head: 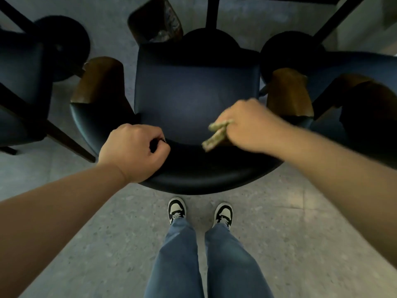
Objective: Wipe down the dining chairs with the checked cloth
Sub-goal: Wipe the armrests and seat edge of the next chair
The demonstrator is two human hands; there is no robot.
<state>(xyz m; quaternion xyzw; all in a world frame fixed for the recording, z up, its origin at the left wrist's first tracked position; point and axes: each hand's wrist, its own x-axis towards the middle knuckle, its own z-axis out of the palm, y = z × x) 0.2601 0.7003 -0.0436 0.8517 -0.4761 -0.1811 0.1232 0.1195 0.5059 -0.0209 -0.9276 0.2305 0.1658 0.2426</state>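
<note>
A dark blue dining chair (193,95) with a curved backrest and brown wooden armrests stands right in front of me, seen from above. My left hand (133,151) grips the top of the curved backrest on its left side. My right hand (249,125) holds the folded checked cloth (214,136), greenish and blurred, just above the backrest's inner right side. Most of the cloth is hidden under the hand.
More dark blue chairs stand at the left (19,82) and right (354,82). A dark bin (156,20) sits beyond the chair, beside black table legs (211,11). My jeans and sneakers (199,211) stand on grey speckled floor behind the chair.
</note>
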